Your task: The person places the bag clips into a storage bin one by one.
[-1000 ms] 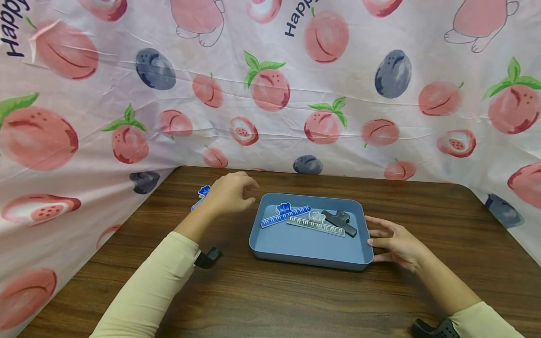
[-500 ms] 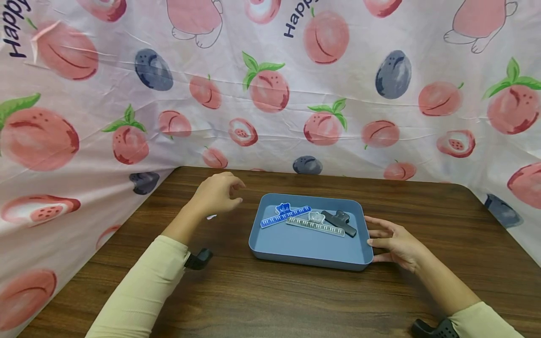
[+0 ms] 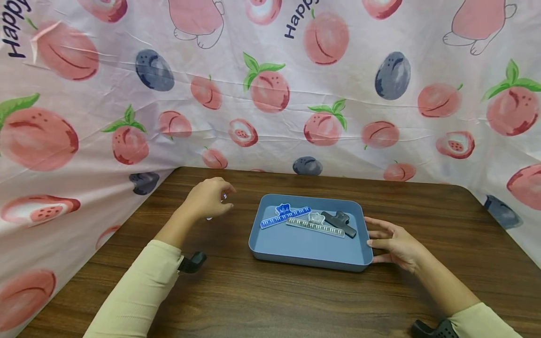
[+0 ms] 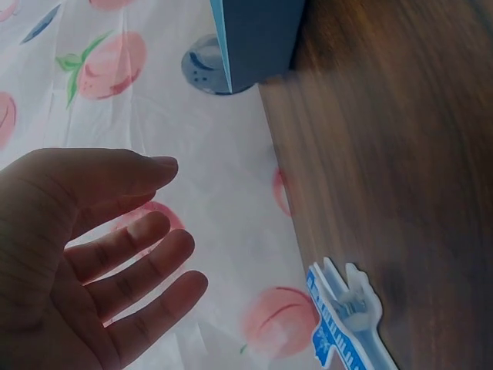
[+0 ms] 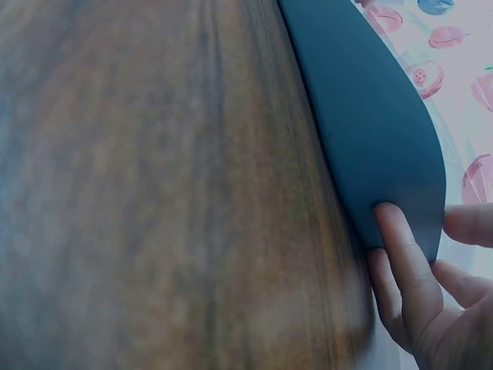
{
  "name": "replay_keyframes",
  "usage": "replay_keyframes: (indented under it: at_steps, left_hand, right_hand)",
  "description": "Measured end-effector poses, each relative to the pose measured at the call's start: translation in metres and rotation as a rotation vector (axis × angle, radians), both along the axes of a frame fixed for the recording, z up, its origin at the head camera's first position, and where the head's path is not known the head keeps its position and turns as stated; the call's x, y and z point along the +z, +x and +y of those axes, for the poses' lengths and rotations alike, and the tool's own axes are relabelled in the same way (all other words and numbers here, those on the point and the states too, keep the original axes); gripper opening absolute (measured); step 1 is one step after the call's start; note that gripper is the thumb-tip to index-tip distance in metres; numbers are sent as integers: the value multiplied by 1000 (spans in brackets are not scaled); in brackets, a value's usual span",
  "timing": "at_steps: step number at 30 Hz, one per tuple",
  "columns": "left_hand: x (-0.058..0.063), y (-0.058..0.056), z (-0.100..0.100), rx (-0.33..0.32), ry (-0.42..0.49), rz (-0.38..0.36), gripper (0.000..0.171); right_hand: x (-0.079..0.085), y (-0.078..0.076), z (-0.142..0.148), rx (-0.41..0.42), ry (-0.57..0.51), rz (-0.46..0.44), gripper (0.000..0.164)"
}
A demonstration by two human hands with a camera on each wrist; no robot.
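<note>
My left hand point(image 3: 207, 199) hovers over the table left of the tray, fingers loosely bent and apart. Nothing shows between them in the left wrist view. Below it lies a blue and white clip with a piano-key pattern point(image 4: 339, 324), mostly hidden by the hand in the head view. My right hand point(image 3: 399, 244) rests spread fingers against the outer right wall of the blue-grey tray point(image 3: 313, 256). Inside the tray are a blue piano-key clip point(image 3: 285, 217), a clear piano-key clip point(image 3: 314, 226) and a black clip point(image 3: 340, 222), close together.
The brown wooden table point(image 3: 296, 300) extends around the tray. A fruit-printed cloth point(image 3: 270, 136) hangs along its back and sides. Both wrists carry black camera mounts, the left mount point(image 3: 193, 262) close above the tabletop.
My left hand has drawn left, away from the tray, and dropped slightly over the last half second. The clip beneath shows differently around it. My right hand and the tray have stayed put.
</note>
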State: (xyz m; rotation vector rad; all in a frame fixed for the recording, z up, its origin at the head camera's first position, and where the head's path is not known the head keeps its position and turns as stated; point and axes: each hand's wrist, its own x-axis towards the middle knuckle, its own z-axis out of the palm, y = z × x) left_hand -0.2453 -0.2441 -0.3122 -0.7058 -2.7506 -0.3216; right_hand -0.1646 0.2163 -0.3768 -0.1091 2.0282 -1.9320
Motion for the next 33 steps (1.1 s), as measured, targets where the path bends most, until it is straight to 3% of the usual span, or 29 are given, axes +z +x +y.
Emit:
replay_keyframes:
  at_steps: [14, 33]
  left_hand:
    - [-12, -2, -17, 62, -1, -59, 31]
    - [-32, -11, -37, 145, -102, -232, 43]
  right_hand:
    - [0, 0, 0, -3, 1, -1, 79]
    - [1, 2, -1, -2, 2, 7, 79]
